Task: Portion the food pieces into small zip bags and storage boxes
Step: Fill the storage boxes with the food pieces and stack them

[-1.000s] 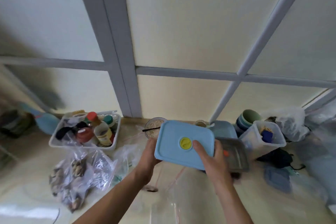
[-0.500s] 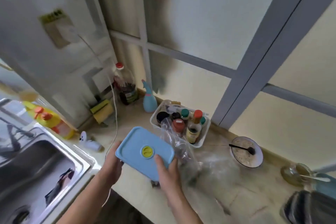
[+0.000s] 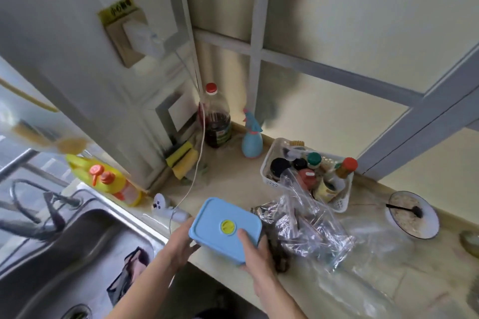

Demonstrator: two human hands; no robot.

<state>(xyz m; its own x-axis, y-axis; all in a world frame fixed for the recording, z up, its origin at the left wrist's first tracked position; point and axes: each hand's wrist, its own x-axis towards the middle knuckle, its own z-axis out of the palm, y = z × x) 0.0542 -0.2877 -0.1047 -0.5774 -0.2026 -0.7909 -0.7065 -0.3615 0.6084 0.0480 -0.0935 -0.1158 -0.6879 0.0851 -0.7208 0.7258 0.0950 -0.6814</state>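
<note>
Sink (image 3: 85, 246): steel basin, near left, a dark cloth lying in it.
Tabletop (image 3: 228, 163): pale, running far left to near right.
Plastic bags (image 3: 308, 230): clear, crumpled, with dark food pieces inside, just right of the box.
Basket (image 3: 269, 163): white, far of the bags, filled with capped jars and bottles.
Box (image 3: 225, 230): light blue, rectangular with rounded corners, lid on, a yellow-green round valve at the lid's centre; held tilted above the near tabletop edge.
Bowl (image 3: 430, 223): far right, a dark spoon inside.
Left hand (image 3: 181, 243): fingers curled against the box's left side, grasping it.
Right hand (image 3: 255, 254): grip on the box's near right corner, thumb on the lid.
</note>
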